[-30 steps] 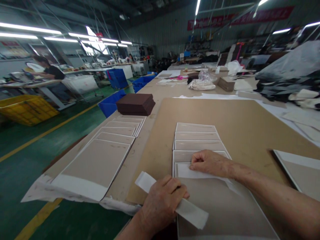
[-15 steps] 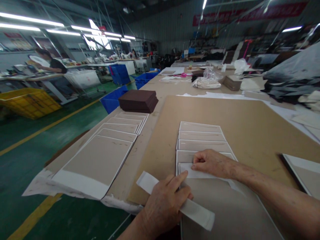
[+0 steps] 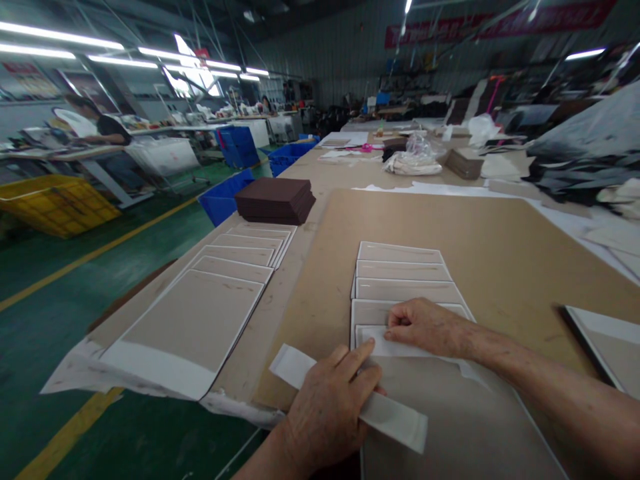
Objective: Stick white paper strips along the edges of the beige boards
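My left hand (image 3: 333,400) is wrapped over a pale strip (image 3: 395,420), whose ends stick out on both sides. Its index fingertip touches the left end of a white band (image 3: 373,339) on the nearest grey panel (image 3: 440,413). My right hand (image 3: 425,327) has its fingers pinched together at that same band; anything between the fingertips is too small to make out. Beyond my hands, several overlapping grey panels with white edges (image 3: 405,270) lie in a row on the brown board (image 3: 480,233).
More grey panels (image 3: 200,313) overlap on the left of the table, in front of a dark brown stack (image 3: 274,200). A white-edged panel (image 3: 607,343) lies at right. Blue bins (image 3: 225,197) stand beside the table; a person (image 3: 107,130) sits far left.
The pale strip has shifted very slightly left and up with my left hand. My right hand stays nearly still at the white band.
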`<state>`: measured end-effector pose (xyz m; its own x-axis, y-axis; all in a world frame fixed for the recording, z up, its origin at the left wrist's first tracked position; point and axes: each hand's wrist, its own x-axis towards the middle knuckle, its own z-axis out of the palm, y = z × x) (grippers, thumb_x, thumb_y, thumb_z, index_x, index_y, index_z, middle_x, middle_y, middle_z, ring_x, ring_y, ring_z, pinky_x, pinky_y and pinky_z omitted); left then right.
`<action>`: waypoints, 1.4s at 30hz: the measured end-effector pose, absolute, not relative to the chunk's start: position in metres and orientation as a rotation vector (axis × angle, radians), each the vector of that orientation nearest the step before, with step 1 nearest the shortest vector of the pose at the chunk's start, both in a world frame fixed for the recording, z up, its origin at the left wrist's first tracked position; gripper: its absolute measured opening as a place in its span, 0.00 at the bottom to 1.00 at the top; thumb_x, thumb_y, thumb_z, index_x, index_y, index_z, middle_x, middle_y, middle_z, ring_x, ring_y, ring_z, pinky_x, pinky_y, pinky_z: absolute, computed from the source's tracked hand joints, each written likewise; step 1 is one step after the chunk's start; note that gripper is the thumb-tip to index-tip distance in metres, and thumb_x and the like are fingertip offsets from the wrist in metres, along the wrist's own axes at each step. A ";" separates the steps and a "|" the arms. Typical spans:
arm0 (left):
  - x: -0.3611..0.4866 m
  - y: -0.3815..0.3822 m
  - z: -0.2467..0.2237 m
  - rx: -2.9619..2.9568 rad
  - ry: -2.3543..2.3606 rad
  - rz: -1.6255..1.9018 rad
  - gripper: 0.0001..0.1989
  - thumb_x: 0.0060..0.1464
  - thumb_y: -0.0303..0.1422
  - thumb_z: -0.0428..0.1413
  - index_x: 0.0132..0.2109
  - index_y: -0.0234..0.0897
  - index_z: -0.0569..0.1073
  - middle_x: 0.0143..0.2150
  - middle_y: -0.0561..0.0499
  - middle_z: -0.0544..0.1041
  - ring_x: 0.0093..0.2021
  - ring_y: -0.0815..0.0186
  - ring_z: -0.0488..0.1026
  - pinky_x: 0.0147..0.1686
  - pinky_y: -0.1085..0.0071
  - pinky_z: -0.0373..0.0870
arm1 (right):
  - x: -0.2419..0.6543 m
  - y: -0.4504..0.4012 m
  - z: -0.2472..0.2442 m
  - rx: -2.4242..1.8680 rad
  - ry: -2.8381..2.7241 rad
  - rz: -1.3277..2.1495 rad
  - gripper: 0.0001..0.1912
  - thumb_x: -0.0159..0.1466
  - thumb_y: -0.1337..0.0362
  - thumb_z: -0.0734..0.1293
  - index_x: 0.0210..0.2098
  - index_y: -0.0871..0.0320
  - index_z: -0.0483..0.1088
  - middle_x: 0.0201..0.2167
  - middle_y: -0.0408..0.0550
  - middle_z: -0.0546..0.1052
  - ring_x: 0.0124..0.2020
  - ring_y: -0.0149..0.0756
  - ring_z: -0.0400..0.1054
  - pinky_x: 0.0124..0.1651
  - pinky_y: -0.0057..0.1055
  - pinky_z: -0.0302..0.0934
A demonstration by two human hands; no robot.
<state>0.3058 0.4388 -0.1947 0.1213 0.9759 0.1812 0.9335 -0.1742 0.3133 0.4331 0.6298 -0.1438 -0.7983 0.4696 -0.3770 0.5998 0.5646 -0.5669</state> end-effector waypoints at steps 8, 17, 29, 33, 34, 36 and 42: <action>0.306 0.437 -0.195 2.252 1.929 0.504 0.15 0.56 0.33 0.51 0.51 0.39 0.67 0.64 0.45 0.60 0.51 0.53 0.62 0.47 0.55 0.68 | 0.431 0.629 -0.144 0.889 2.624 -1.027 0.10 0.56 0.58 0.64 0.27 0.60 0.71 0.22 0.42 0.70 0.24 0.27 0.59 0.26 0.25 0.51; 0.305 0.438 -0.196 2.256 1.946 0.508 0.15 0.57 0.32 0.50 0.51 0.39 0.67 0.64 0.44 0.59 0.53 0.53 0.62 0.49 0.54 0.68 | 0.468 0.643 -0.132 0.832 2.437 -1.385 0.15 0.54 0.60 0.68 0.40 0.57 0.68 0.25 0.39 0.68 0.25 0.26 0.58 0.26 0.23 0.50; 0.301 0.442 -0.204 2.428 1.941 0.571 0.18 0.51 0.26 0.50 0.51 0.38 0.69 0.62 0.41 0.62 0.47 0.54 0.66 0.42 0.55 0.72 | 0.559 0.644 -0.154 1.432 2.235 -1.761 0.17 0.58 0.50 0.65 0.35 0.59 0.64 0.24 0.40 0.64 0.24 0.25 0.57 0.25 0.23 0.52; 0.300 0.443 -0.205 2.475 1.957 0.565 0.20 0.51 0.27 0.51 0.52 0.37 0.69 0.64 0.41 0.60 0.48 0.55 0.66 0.46 0.57 0.71 | 0.560 0.638 -0.162 1.532 2.316 -1.675 0.19 0.60 0.48 0.62 0.30 0.60 0.64 0.20 0.39 0.61 0.21 0.24 0.53 0.25 0.23 0.48; 0.299 0.443 -0.206 2.485 1.961 0.569 0.20 0.51 0.27 0.51 0.52 0.37 0.69 0.64 0.42 0.60 0.49 0.55 0.66 0.47 0.58 0.70 | 0.561 0.636 -0.164 1.566 2.346 -1.635 0.20 0.60 0.47 0.62 0.29 0.60 0.65 0.19 0.38 0.61 0.21 0.24 0.53 0.25 0.24 0.47; 0.298 0.442 -0.206 2.505 1.956 0.573 0.19 0.52 0.27 0.50 0.52 0.37 0.69 0.64 0.42 0.60 0.50 0.55 0.66 0.48 0.58 0.70 | 0.564 0.630 -0.167 1.638 2.358 -1.597 0.22 0.61 0.45 0.60 0.28 0.60 0.65 0.19 0.39 0.60 0.22 0.25 0.53 0.26 0.24 0.47; 0.292 0.442 -0.208 2.573 1.942 0.509 0.19 0.55 0.29 0.49 0.54 0.39 0.68 0.65 0.43 0.60 0.53 0.55 0.67 0.51 0.59 0.68 | 0.569 0.623 -0.176 1.792 2.338 -1.576 0.23 0.60 0.44 0.61 0.28 0.59 0.65 0.23 0.39 0.63 0.25 0.26 0.56 0.27 0.24 0.49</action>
<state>0.2922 0.4425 -0.2084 0.2460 0.9157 0.3179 0.9538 -0.2870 0.0886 0.5690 0.6230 -0.1757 -0.4104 0.8367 -0.3626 0.6498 -0.0107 -0.7600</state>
